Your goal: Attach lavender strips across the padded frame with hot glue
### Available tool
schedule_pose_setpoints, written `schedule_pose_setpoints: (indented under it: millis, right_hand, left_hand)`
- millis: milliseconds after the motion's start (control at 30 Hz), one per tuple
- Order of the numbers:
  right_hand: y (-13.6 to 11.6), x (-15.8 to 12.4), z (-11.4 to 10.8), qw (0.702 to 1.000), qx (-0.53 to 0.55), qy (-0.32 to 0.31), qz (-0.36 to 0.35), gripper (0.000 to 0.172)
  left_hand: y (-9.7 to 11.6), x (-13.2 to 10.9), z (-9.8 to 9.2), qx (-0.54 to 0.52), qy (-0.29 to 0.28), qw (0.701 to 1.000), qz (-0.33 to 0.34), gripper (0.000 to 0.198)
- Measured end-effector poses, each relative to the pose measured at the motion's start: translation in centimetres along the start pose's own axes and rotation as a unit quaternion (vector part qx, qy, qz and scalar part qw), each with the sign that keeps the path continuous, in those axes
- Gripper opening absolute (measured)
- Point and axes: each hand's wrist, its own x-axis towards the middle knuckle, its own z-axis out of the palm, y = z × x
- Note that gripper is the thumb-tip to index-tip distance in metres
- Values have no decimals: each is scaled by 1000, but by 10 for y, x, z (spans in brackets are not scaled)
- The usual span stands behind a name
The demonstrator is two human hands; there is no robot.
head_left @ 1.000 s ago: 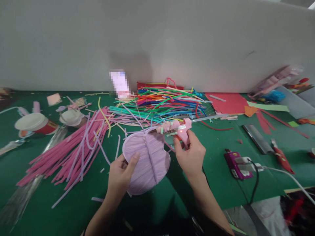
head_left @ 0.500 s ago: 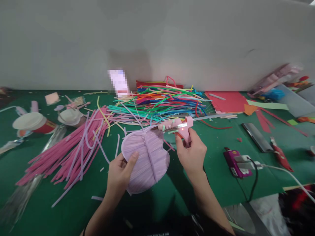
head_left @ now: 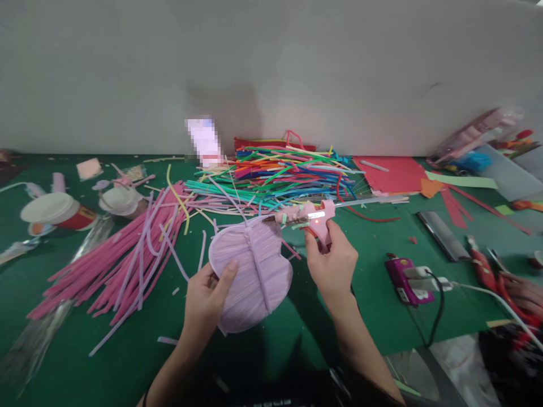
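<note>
My left hand point(head_left: 206, 301) is closed on the left edge of a lavender leaf-shaped piece point(head_left: 267, 282), thumb on its face. A raised rib runs down the middle of that piece, and the surface looks ribbed, like pipe cleaners laid side by side. In my right hand point(head_left: 335, 263) is a pink hot glue gun point(head_left: 322, 223) with its light lit, a clear glue stick point(head_left: 362, 200) jutting from the back. Its nozzle is at the piece's upper edge, near the top of the rib; whether they touch I cannot tell.
Pink pipe cleaners point(head_left: 114, 260) lie left, and a multicoloured heap point(head_left: 275, 175) lies behind the piece. Paper cups point(head_left: 53, 210) stand at the left. On the right are a purple power adapter point(head_left: 403, 280) with cables and another person's hand point(head_left: 524, 291) with red-handled scissors point(head_left: 503, 282).
Another person's hand with red-handled scissors has come in at the right edge. My hands, the lavender piece and the glue gun have hardly moved.
</note>
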Motion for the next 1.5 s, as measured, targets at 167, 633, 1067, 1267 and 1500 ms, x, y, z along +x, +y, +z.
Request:
schedule_pose_setpoints:
  millis: [167,633,1067,1267,1500]
  right_hand:
    - [2,0,0,1000,-3,0,6,39]
    - [6,0,-1,1000,-13,2,13,42]
    - [11,2,-3,1000,-21,-7,16,41]
    - [12,2,-4,1000,-14,-15,19,39]
    - [10,3,-6,999,-17,-22,22,33]
  left_hand:
    - [-2,3,0,-16,6,1000,-12,46]
    - [-1,3,0,-15,15,1000,-12,48]
    - [-2,6,1,-13,20,1000,-5,49]
    - [2,7,0,-4,25,1000,-1,47]
    - [2,7,0,0,41,999,-3,49]
